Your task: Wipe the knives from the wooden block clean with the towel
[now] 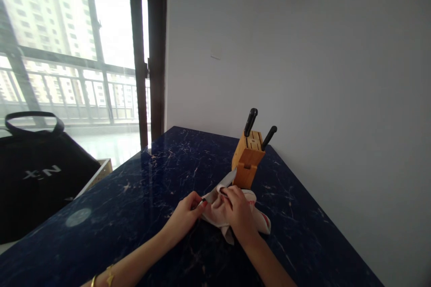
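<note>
My left hand (pixel 189 210) is closed around the handle of a kitchen knife (pixel 222 183), whose blade points away and to the right. In my right hand (pixel 238 208) a white cloth (pixel 217 213) with red marks is bunched up, its fold lying against the blade. Part of the cloth hangs down below the fingers and out to the right. The blade's tip comes close to a wooden knife block (pixel 248 158); whether they touch I cannot tell. My left fingers hide most of the handle.
Two black-handled knives, one upright (pixel 251 122) and one leaning right (pixel 269 137), stand in the block. Everything rests on a dark blue marbled table (pixel 158 179). A pale wall (pixel 303 76) runs along its right side. To the left are a black bag (pixel 40 179) and a glass door (pixel 111 45).
</note>
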A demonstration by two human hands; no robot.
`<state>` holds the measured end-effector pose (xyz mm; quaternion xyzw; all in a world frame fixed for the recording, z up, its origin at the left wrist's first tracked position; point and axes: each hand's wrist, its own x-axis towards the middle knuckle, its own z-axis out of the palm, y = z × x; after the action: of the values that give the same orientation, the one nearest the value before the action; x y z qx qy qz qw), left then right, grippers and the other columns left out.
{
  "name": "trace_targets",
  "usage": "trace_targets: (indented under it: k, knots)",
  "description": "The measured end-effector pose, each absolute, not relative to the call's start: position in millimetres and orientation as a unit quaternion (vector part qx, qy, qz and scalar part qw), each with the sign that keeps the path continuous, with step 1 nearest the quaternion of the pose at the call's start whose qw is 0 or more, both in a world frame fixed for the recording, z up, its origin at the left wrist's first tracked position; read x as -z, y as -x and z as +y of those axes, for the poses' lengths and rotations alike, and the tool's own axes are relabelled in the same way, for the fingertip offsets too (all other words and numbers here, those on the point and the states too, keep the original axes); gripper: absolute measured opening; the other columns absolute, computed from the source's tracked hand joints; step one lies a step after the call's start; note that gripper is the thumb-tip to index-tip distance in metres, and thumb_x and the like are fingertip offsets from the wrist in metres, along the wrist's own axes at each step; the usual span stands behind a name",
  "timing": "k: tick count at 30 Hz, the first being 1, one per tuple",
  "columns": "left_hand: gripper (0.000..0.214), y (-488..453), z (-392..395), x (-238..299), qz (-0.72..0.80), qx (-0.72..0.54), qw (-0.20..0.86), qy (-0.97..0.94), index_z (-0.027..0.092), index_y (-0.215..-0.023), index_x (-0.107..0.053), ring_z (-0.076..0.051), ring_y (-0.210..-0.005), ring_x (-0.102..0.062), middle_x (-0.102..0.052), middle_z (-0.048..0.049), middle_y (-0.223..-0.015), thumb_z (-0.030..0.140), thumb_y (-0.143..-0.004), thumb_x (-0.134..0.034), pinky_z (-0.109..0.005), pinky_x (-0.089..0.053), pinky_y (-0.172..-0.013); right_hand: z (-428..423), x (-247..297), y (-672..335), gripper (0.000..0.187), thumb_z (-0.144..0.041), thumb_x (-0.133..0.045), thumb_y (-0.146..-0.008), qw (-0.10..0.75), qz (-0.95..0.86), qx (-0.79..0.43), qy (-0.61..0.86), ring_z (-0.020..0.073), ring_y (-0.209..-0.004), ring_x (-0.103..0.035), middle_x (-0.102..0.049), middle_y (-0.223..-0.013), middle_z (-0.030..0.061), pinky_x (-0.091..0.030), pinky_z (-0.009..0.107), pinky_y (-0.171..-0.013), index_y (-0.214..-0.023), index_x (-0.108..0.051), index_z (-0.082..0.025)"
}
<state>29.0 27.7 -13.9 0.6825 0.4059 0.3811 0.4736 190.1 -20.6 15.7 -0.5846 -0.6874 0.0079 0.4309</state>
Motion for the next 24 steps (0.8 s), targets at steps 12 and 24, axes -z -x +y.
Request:
trace_targets:
  k: [12, 24]
  knots:
    - [0.031, -24, 18, 2, 0.397, -0.358, 0.451, -0.715, 0.017, -0.070, -0.050, -0.011, -0.047, -0.045, -0.050, 0.0040, -0.052, 0.047, -0.078, -0.046, -0.020, -0.030, -0.045, -21, -11, -196, 0.019, -0.020, -0.043, -0.084, 0.486, -0.657, 0.020, 0.576, 0.0178, -0.088, -0.057, -0.062, -0.092, 0.0057, -0.045, 0.032, -0.080, -0.098, -0.056, -0.020]
    - [0.027, -24, 18, -1, 0.395, -0.364, 0.402, -0.742, 0.017, -0.075, -0.053, -0.014, -0.058, -0.052, -0.059, 0.0003, -0.062, 0.043, -0.078, -0.046, -0.021, -0.034, -0.051, -19, -12, -199, 0.032, -0.011, -0.044, -0.077, 0.481, -0.639, -0.014, 0.600, 0.0196, -0.096, -0.056, -0.061, -0.102, 0.0084, -0.044, 0.035, -0.085, -0.106, -0.055, -0.018]
